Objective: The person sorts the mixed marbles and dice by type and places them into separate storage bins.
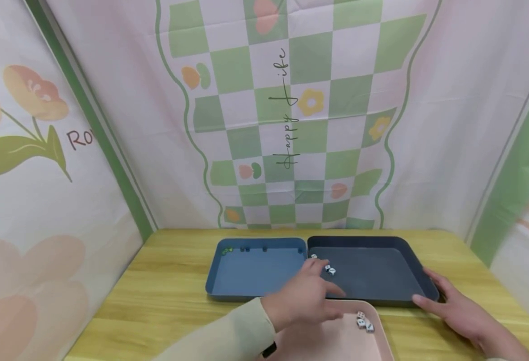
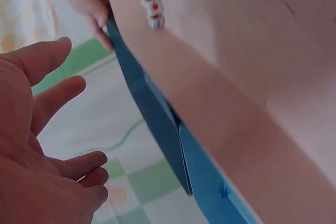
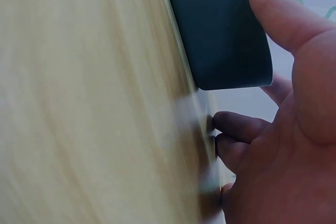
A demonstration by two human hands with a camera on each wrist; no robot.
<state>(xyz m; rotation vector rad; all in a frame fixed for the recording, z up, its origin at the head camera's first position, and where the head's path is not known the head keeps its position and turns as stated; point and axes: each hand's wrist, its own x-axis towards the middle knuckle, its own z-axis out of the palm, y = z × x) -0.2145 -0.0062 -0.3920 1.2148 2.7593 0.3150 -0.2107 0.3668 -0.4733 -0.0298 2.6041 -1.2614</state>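
My left hand (image 1: 301, 300) hovers over the back of the pink tray (image 1: 377, 346), its fingers spread toward the dark tray (image 1: 372, 276). Nothing shows between those fingers in the left wrist view. Close to the fingertips, white dice (image 1: 332, 271) lie at the left side of the dark tray. Three more white dice (image 1: 361, 324) sit grouped in the pink tray's back right corner. My right hand (image 1: 460, 311) holds the dark tray's front right corner. In the right wrist view its thumb (image 3: 275, 11) lies against the rim, while the lower fingers rest near the table.
To the left of the dark tray, a blue tray (image 1: 255, 276) holds green dice (image 1: 226, 250) and several small dark blue dice (image 1: 265, 248) along its back wall. All three trays stand close together on a wood-grain table (image 1: 133, 306). A printed curtain (image 1: 309, 125) hangs behind.
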